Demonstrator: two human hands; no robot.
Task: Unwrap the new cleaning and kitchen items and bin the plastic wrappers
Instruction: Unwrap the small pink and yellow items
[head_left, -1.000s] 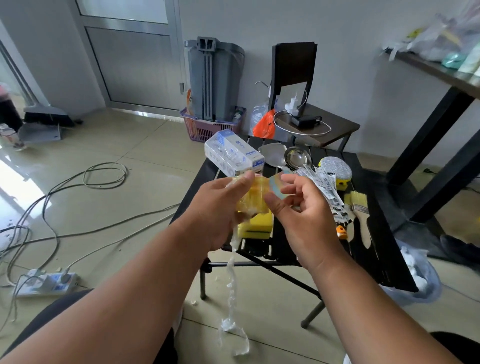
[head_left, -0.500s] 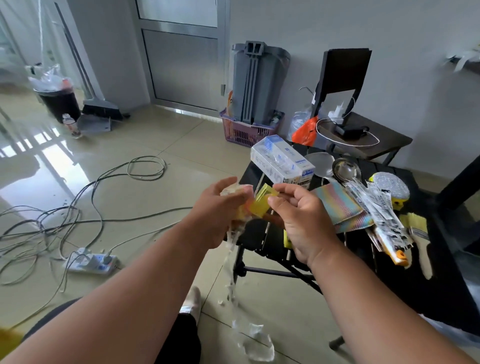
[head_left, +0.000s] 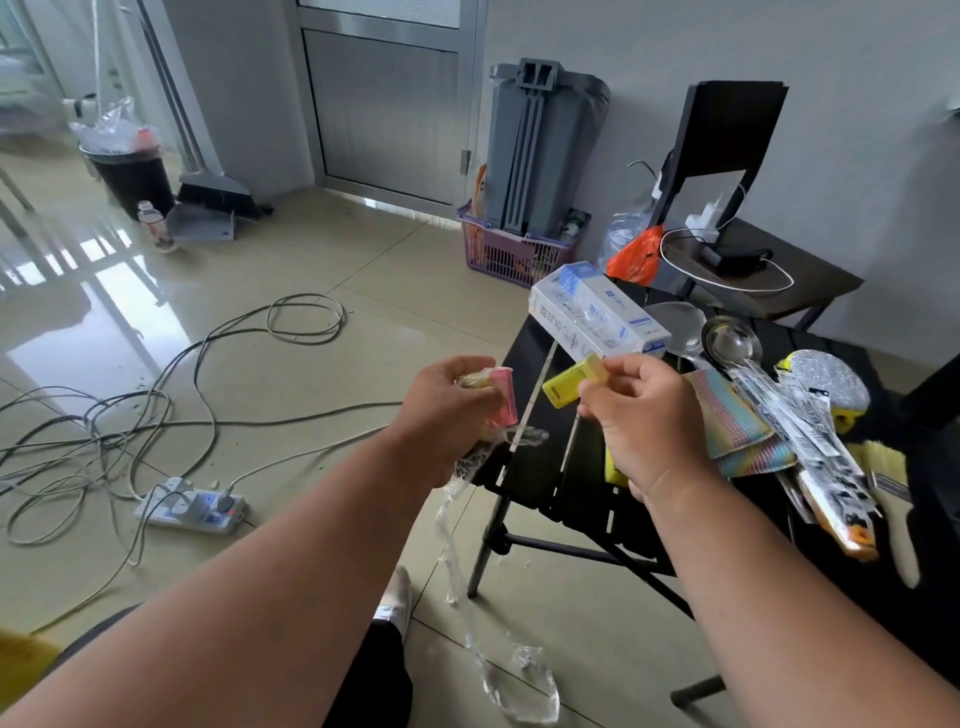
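Head view: the yellow sponge (head_left: 574, 383) sits pinched between thumb and fingertips of my right hand (head_left: 641, 415), its long axis running from my fingertips toward my left hand (head_left: 447, 415), and it hangs just above the near-left corner of the black table (head_left: 550, 467). My left hand grips the pink sponge (head_left: 139, 399) together with the plastic wrapper (head_left: 467, 551), fingers curled round both, left of the table's edge; the wrapper trails down from that fist to the floor (a long clear tail). Both forearms reach forward, hands near but apart. Judging by this, the wrapper is what goes next, and my left hand already has it. A dark bin (head_left: 132, 174) stands far left of the table.
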